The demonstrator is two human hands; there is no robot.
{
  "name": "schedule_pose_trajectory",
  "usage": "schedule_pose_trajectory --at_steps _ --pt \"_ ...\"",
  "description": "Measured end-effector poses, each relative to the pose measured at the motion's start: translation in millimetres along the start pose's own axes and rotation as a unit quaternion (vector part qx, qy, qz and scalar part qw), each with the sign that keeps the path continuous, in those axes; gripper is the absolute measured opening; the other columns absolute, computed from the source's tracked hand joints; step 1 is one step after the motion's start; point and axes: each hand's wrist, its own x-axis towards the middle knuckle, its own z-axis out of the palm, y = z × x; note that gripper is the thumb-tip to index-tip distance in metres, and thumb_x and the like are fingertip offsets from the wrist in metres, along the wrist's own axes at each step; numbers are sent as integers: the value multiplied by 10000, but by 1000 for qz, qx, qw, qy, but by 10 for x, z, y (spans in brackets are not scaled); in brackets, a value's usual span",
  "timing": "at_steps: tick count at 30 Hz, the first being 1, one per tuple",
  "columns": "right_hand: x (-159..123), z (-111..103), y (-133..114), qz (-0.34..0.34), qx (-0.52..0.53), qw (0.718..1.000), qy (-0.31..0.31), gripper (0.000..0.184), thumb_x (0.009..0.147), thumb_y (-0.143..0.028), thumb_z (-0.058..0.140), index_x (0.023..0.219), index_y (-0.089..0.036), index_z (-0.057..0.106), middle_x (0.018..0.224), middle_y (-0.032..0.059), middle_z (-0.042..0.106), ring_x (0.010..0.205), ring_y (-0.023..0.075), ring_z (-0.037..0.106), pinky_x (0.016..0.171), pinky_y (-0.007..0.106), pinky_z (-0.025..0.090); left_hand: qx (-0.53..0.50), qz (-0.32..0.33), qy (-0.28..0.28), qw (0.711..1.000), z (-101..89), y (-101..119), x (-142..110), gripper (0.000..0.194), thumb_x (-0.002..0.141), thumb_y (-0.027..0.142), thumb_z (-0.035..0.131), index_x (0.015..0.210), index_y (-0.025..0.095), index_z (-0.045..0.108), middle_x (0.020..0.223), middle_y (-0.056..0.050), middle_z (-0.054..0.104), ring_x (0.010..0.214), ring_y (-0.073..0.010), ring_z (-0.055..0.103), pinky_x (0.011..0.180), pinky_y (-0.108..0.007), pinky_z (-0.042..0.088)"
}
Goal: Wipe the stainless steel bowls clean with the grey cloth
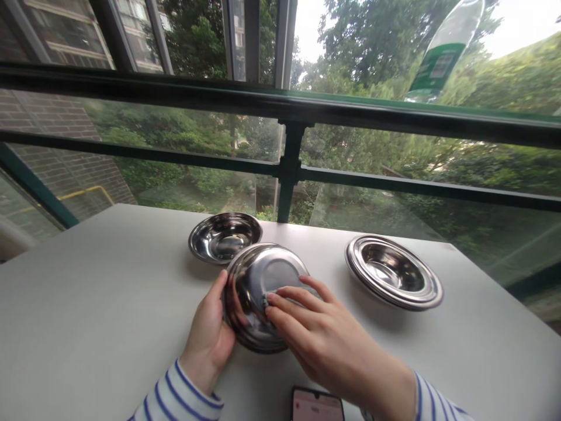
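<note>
A shiny steel bowl is held up over the table with its outer bottom turned toward me. My left hand grips its left rim, thumb along the side and the other fingers hidden behind. Against the bowl's bottom lie the fingers of my right hand, bent and pressed down. A small greyish edge shows beneath those fingertips; most of it is hidden, so its kind is unclear. Just behind the held bowl, another steel bowl rests upright on the table.
On the right of the white table sits a stack of steel bowls. A phone lies at the near edge, partly out of frame. Behind the table runs a dark railing, with a green-labelled plastic bottle standing on it.
</note>
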Motion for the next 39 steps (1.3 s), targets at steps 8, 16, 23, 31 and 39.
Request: schedule_pose_trajectory --at_steps 8,16,23,31,39 --pt "38 22 69 20 -47 998 27 303 895 -132 401 1178 -139 510 1265 75 550 1193 221 444 1032 447 274 24 -16 -36 999 35 -48 -77 201 869 174 469 851 102 656 758 -64 729 623 -146 678 658 -261 568" --pt "44 46 118 59 -70 995 32 317 883 -157 441 1190 -135 514 1279 95 534 1185 234 458 1007 438 321 36 -10 -24 999 25 -49 -96 196 852 180 487 851 88 660 729 -88 724 701 -200 690 700 -327 569" --pt "39 33 205 66 -70 995 30 298 891 -154 433 1176 -155 520 1268 75 547 1185 239 451 1015 451 287 45 6 -24 999 41 -46 -104 195 856 177 482 841 94 658 714 -80 716 678 -179 680 631 -270 561" --pt "-37 -2 152 69 -22 997 -17 280 839 -115 474 1106 -160 543 1145 74 628 1121 222 497 1060 473 210 29 18 16 999 -4 2 -17 204 874 176 453 831 99 637 646 -40 694 514 -113 625 478 -193 504" --pt "-16 -19 66 32 12 999 0 286 861 -166 467 1141 -186 523 1173 67 615 1151 192 483 1071 460 203 22 10 14 1000 1 7 -22 198 868 165 460 789 115 634 571 -16 661 479 -109 605 489 -192 503"
